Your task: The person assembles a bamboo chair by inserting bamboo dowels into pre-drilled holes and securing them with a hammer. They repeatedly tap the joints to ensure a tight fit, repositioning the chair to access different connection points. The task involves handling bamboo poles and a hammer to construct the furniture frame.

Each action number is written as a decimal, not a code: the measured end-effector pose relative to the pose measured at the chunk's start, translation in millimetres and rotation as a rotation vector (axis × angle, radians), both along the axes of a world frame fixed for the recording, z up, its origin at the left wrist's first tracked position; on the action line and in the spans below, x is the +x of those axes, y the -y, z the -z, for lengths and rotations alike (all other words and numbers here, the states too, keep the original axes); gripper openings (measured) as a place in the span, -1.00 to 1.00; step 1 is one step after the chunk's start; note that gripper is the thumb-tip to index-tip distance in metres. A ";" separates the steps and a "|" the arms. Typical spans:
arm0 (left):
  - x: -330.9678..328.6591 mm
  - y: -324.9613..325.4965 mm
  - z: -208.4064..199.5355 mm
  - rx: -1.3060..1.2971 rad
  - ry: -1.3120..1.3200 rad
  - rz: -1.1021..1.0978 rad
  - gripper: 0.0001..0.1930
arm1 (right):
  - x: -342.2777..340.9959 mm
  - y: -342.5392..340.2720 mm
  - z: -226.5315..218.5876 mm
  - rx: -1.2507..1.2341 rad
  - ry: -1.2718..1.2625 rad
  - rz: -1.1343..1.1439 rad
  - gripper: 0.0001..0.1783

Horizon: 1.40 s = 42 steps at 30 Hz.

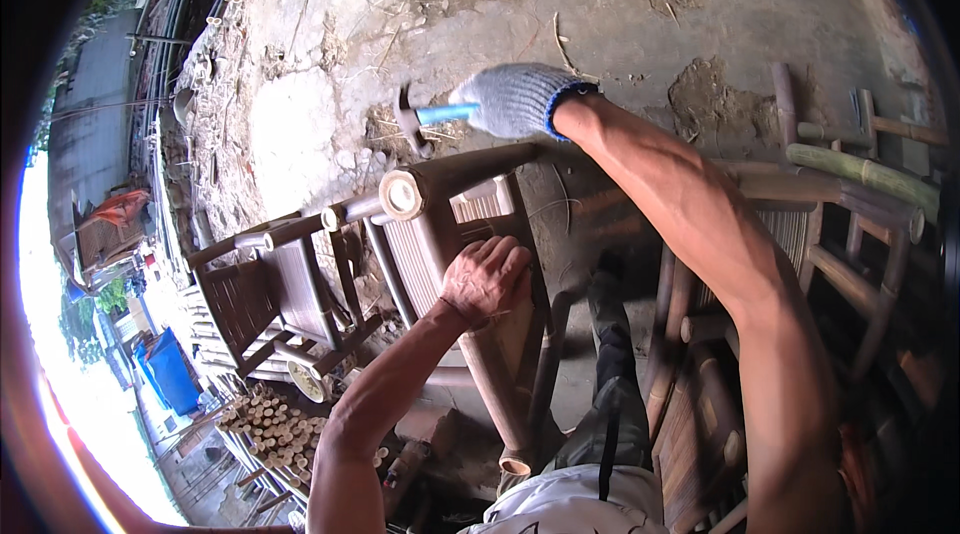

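My right hand (520,99), in a grey knit glove with a blue cuff, grips a claw hammer (447,115) by its light-blue handle. The hammer head hangs in the air just beyond a bamboo chair (460,175) in front of me. My bare left hand (488,279) is curled over a thick bamboo pole of that chair, knuckles up. Its fingertips are hidden, so anything small pinched in them does not show. The chair has pale slatted panels, and one cut pole end (403,195) faces left.
More bamboo chairs (300,284) stand to the left, and other bamboo furniture (850,189) fills the right side. A stack of cut bamboo poles (275,434) lies at lower left. The concrete floor (620,4) is strewn with scraps. A blue container (170,374) stands farther left.
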<state>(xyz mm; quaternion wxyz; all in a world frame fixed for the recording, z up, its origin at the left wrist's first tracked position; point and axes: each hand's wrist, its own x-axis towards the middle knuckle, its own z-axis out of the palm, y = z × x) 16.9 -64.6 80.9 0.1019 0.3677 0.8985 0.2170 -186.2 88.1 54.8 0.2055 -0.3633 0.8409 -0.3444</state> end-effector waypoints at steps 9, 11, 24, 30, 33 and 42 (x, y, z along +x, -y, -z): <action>-1.9 -4.5 10.7 0.041 0.021 -0.059 -0.78 | 47.4 -43.2 14.5 -0.151 0.129 0.614 -0.71; 3.1 4.9 12.4 0.057 0.029 -0.113 -0.80 | 97.2 -50.1 7.9 -0.363 0.314 0.901 -0.66; -161.6 -0.4 -76.9 -0.539 0.418 -0.069 -0.63 | 316.0 -8.0 -55.8 -1.138 1.289 1.522 -0.31; -161.5 -5.3 -62.4 -0.777 0.318 -0.016 -0.58 | 302.6 55.5 -60.8 -1.284 1.283 1.453 -0.40; -159.1 -7.7 -64.1 -0.800 0.302 -0.033 -0.58 | 293.4 72.7 -36.7 -1.077 1.090 1.312 -0.41; -159.9 1.9 -53.6 -0.865 0.199 0.030 -0.65 | 275.7 89.5 -40.1 -1.017 0.837 1.394 -0.73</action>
